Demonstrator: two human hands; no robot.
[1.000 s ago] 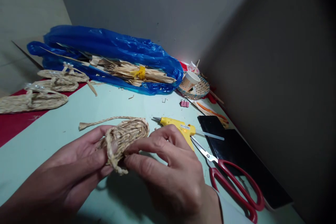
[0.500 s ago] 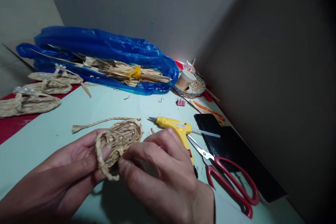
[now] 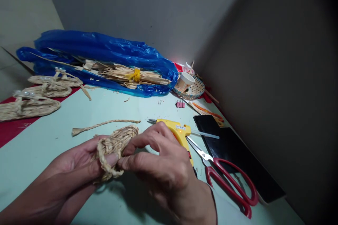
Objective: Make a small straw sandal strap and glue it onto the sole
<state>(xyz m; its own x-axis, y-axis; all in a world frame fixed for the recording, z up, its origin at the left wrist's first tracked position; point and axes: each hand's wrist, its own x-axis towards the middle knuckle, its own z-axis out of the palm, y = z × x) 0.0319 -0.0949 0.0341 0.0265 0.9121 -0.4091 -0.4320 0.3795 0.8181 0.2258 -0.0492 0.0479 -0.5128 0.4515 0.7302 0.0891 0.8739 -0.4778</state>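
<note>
My left hand [image 3: 72, 168] is closed round a small woven straw slipper [image 3: 123, 136], its thumb lying across the sole. A braided strap [image 3: 101, 156] arches over the near end of the slipper, in front of that thumb. At the slipper's right edge, the thumb and forefinger of my right hand [image 3: 165, 168] pinch the slipper where the strap's end meets it. The exact spot under those fingertips is hidden. Behind the slipper, a loose length of straw braid [image 3: 105, 123] rests on the table. Partly covered by my right hand is a yellow glue gun [image 3: 182, 135] with a clear stick in its back.
Red-handled scissors [image 3: 229, 175] and a black flat device [image 3: 243, 161] lie to the right. At the back are a blue plastic bag [image 3: 105, 44] with tied straw [image 3: 118, 74], a basket [image 3: 196, 89] and a paper cup [image 3: 185, 81]. Several straw slippers [image 3: 31, 107] sit at left.
The slipper has tipped, showing less of its sole. My right hand has shifted slightly left and its fingers have pressed in closer to the strap. The view has moved a little.
</note>
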